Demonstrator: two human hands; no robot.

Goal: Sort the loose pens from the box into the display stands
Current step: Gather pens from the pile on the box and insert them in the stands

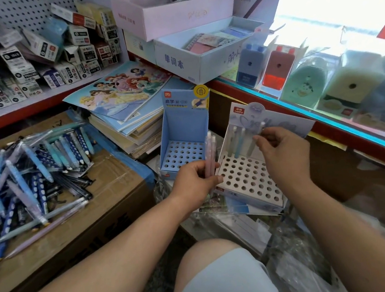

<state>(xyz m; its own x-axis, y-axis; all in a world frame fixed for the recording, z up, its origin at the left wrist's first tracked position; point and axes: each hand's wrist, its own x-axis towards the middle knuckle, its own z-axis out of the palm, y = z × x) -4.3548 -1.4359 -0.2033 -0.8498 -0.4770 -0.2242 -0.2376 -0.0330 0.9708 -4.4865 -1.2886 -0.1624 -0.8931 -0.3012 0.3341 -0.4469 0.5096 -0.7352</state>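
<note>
Barely begun: few pens (239, 141) are seated at white stand's (248, 180) back edge, one pinched by right hand (285, 154), two gripped by left hand (196, 182), heap (33, 169) unsorted.

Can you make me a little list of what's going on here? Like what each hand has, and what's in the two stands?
blue stand: no pens in it
white stand: a few pens in the back row, other holes empty
left hand: holds pale pink pens upright
right hand: pinches the top of a pen at the white stand's back row
loose pens: piled on the cardboard box
</note>
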